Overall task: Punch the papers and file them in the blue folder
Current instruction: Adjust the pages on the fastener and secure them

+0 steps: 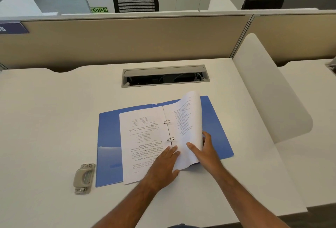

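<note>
The blue folder (109, 136) lies open on the white desk, with two metal rings (168, 130) at its spine. A printed page (143, 136) lies flat on the folder's left half, threaded on the rings. My left hand (163, 164) rests flat on that page's near right corner. On the right half, a stack of papers (189, 118) curls up off the folder. My right hand (203, 150) grips its near outer edge, thumb on top and fingers behind. A beige hole punch (84, 178) sits left of the folder.
A grey cable tray (164, 76) is sunk into the white desk (45, 118) behind the folder. A tan partition wall (127, 40) closes off the back, and a white side divider (269, 91) stands at the right.
</note>
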`<action>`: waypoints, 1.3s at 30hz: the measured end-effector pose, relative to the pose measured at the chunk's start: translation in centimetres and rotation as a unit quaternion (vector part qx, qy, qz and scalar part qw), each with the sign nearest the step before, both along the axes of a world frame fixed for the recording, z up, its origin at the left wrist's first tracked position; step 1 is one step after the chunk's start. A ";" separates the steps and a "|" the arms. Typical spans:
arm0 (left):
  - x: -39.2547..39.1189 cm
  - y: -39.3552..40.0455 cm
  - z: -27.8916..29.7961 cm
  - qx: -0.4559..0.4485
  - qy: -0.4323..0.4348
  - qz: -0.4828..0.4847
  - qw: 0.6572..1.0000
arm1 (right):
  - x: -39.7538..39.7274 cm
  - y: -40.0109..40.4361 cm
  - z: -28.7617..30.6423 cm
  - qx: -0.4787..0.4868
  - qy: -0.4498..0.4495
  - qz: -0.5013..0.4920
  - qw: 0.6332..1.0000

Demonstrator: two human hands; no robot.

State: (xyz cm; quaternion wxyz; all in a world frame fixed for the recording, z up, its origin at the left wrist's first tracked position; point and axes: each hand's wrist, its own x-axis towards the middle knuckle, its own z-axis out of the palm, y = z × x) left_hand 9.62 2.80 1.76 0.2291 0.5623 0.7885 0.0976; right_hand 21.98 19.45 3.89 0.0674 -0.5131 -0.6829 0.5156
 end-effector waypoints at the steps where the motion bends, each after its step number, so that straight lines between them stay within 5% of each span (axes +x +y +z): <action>1: 0.0 0.0 0.0 0.002 0.001 0.000 1.000 | 0.0 0.0 0.4 -0.017 0.034 -0.032 0.999; 7: -0.1 0.2 0.4 0.004 -0.002 0.003 1.000 | 1.3 2.2 2.3 -0.030 0.120 -0.222 0.967; 18: -1.1 1.0 1.5 0.061 -0.150 0.138 0.977 | 2.2 4.0 4.5 -0.031 0.138 -0.173 0.975; 23: -1.3 3.0 4.4 0.091 -0.301 0.297 0.902 | -0.1 2.4 5.6 0.010 0.130 -0.098 0.987; 30: -2.2 5.1 8.3 0.173 -0.518 0.399 0.737 | -3.0 -1.3 6.7 0.042 0.139 0.017 0.989; 39: -2.3 5.1 8.5 0.161 -0.518 0.429 0.722 | -3.8 -2.6 6.6 0.054 0.096 0.019 0.994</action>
